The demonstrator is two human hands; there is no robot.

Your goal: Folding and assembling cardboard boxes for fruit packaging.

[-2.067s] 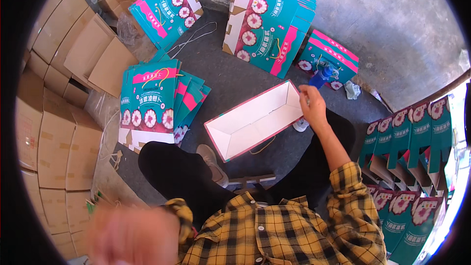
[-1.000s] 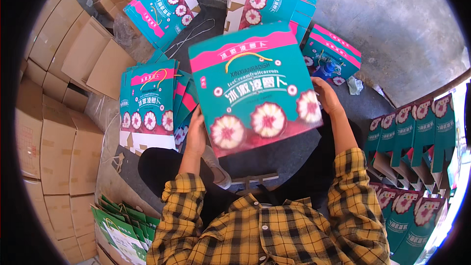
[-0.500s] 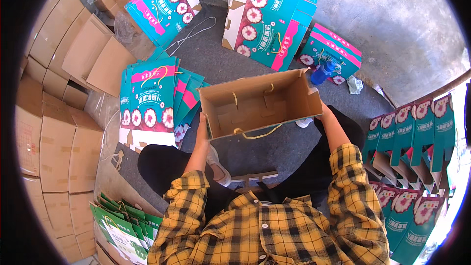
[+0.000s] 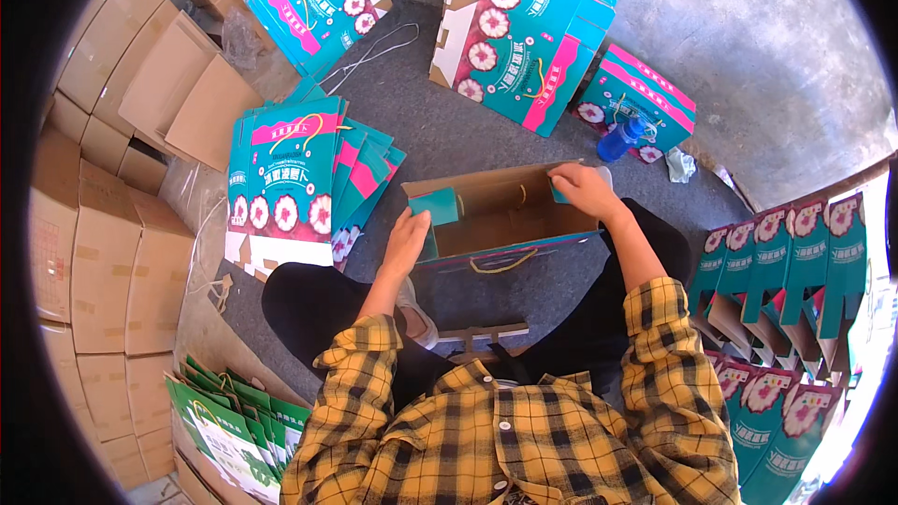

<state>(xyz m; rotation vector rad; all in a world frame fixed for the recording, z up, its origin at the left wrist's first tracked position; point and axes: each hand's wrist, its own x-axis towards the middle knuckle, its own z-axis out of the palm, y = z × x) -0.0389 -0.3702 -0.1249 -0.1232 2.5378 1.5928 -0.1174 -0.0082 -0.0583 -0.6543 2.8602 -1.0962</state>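
Pushing too hard could crease the flaps (image 4: 441,207)
The open box (image 4: 505,226) is in front of you; your left hand (image 4: 404,245) and right hand (image 4: 588,193) touch its flaps; I can't tell if they pinch

Brown cartons (image 4: 103,248): are standing stacked at left
Blue bottle (image 4: 617,142): is resting on grey floor (image 4: 458,145)
White scrap (image 4: 681,165): is lying nearby

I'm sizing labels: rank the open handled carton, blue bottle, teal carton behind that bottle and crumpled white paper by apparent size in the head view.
Open handled carton
Teal carton behind the bottle
Blue bottle
Crumpled white paper
Nearness may enlarge the first.
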